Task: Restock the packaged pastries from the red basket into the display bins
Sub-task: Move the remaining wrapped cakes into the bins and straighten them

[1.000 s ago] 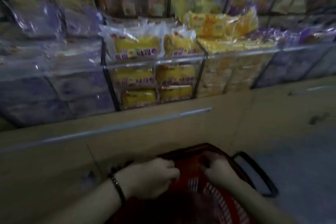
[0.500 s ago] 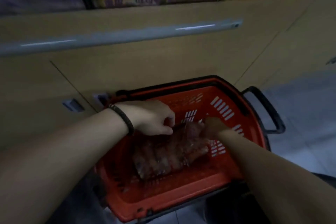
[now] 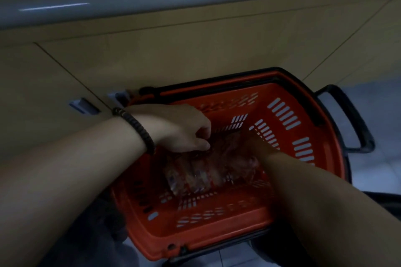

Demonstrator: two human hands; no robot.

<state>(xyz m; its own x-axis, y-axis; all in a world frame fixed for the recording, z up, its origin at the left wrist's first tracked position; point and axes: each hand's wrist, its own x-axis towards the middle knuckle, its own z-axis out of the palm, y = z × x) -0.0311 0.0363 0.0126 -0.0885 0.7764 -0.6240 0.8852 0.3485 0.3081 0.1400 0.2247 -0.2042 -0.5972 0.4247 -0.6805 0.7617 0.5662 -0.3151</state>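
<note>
The red basket (image 3: 217, 221) stands on the floor against the cabinet front, seen from above. Inside it lie clear-wrapped packaged pastries (image 3: 201, 171) in a row. My left hand (image 3: 180, 128), with a dark beaded bracelet on the wrist, reaches in from the left and its fingers pinch the upper edge of the pastry pack. My right hand (image 3: 253, 145) reaches in from the right and is dug into the pack's right end; its fingers are mostly hidden by the wrapping. The display bins are out of view.
A wooden cabinet front (image 3: 195, 50) fills the upper frame, with a grey rail (image 3: 152, 0) across it and two small latches (image 3: 84, 107) to the left of the basket. The basket's black handle (image 3: 351, 123) sticks out right. Grey tiled floor (image 3: 379, 102) lies to the right.
The view has dropped from the display bins down onto the basket. Both hands have gone deeper into the basket and closed on the pastry pack.
</note>
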